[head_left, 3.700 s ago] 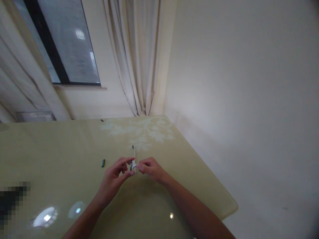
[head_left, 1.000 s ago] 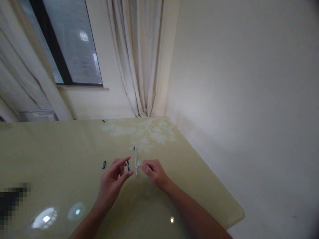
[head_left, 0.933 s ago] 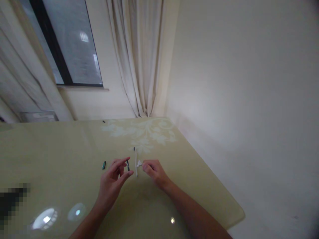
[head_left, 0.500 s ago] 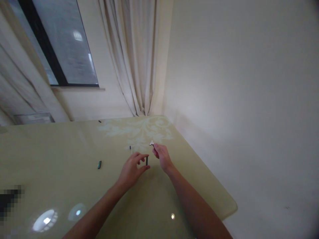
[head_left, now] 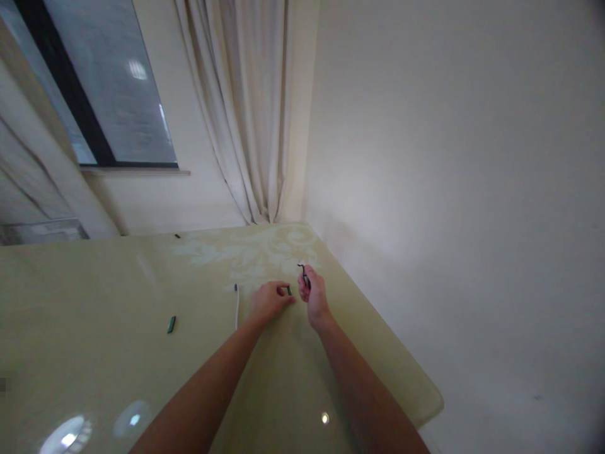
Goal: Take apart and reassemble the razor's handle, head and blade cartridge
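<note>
My left hand (head_left: 271,301) is closed in a pinch on a small dark bar (head_left: 290,290), held between thumb and fingertips just above the table. To its right, my right hand (head_left: 312,296) is wrapped round a small dark object (head_left: 306,278) with a thin curved end poking out at the top. Its kind is too small to make out, and the fingers cover most of it. A thin white stick with a dark tip (head_left: 237,309) lies left of my left hand, its near end by the forearm.
A glossy pale-green table (head_left: 118,284) reflects the ceiling lights. On it lie a dark green bar (head_left: 171,325) at the left and a tiny dark piece (head_left: 178,236) near the far edge. A wall (head_left: 425,189) borders the right side; curtains (head_left: 246,113) hang behind.
My left hand has moved forward and right, turning the dark bar. In my right hand the object has tilted, showing a darker side. The view has shifted slightly right.
</note>
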Motion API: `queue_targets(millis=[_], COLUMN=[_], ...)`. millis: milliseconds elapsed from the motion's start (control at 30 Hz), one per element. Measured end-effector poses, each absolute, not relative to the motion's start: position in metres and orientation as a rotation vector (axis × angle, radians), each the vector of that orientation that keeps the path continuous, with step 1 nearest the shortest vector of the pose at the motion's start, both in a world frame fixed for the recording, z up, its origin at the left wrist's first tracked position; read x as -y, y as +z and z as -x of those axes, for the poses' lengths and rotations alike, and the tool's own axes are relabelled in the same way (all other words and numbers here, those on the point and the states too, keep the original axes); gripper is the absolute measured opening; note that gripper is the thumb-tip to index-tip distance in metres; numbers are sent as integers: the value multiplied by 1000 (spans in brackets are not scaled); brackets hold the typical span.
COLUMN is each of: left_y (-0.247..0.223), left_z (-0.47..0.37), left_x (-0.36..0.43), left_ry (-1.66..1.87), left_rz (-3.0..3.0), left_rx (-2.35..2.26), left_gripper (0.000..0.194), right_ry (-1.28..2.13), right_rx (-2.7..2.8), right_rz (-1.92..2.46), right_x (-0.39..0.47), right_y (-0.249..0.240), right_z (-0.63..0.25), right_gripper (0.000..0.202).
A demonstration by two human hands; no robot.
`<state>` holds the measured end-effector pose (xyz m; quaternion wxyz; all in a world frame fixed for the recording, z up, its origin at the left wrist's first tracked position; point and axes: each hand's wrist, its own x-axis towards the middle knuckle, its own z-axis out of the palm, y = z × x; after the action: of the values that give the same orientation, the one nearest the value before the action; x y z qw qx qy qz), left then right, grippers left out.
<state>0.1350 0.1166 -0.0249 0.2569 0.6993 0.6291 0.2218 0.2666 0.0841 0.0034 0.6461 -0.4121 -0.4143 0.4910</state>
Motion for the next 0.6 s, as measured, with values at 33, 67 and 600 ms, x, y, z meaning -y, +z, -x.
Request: queue_targets(millis=[33, 67, 600], left_y=[-25, -25, -8], left_z=[-135, -134, -97], left_x=[-116, -117, -86], left_ry=[596, 590, 805], left_rz=[-1899, -1902, -2090], left_rx=[-1709, -1711, -1527], left_gripper=[46, 46, 54], right_ry=[1126, 1132, 1168], right_rx=[927, 919, 1011], right_rz=[932, 930, 991], right_x=[-84, -84, -83], right_y=[5, 6, -1], right_z=[-266, -266, -262], right_gripper=[62, 62, 66])
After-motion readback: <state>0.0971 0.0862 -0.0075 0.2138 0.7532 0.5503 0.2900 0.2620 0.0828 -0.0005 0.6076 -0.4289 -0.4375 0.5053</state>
